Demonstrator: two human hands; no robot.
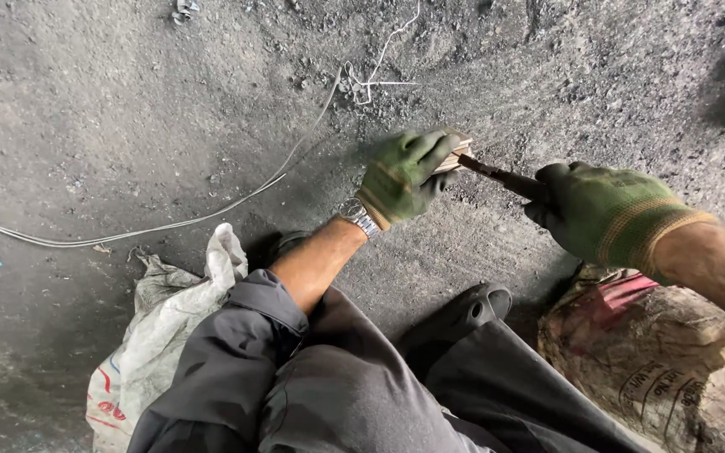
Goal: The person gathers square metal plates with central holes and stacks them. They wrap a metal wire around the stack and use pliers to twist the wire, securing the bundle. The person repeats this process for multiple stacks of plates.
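My left hand, in a green work glove with a metal wristwatch at the wrist, grips a small pale block-like piece held just above the dirty ground. My right hand, also in a green glove, is closed round a dark, rusty metal tool. The tool's tip rests against the pale piece, right beside my left fingers. What the piece is made of I cannot tell.
A thin grey wire runs across the sooty ground from the left up to the top middle. A crumpled white sack lies at lower left, a stuffed brown sack at lower right. My grey-trousered knees and a dark sandal fill the bottom.
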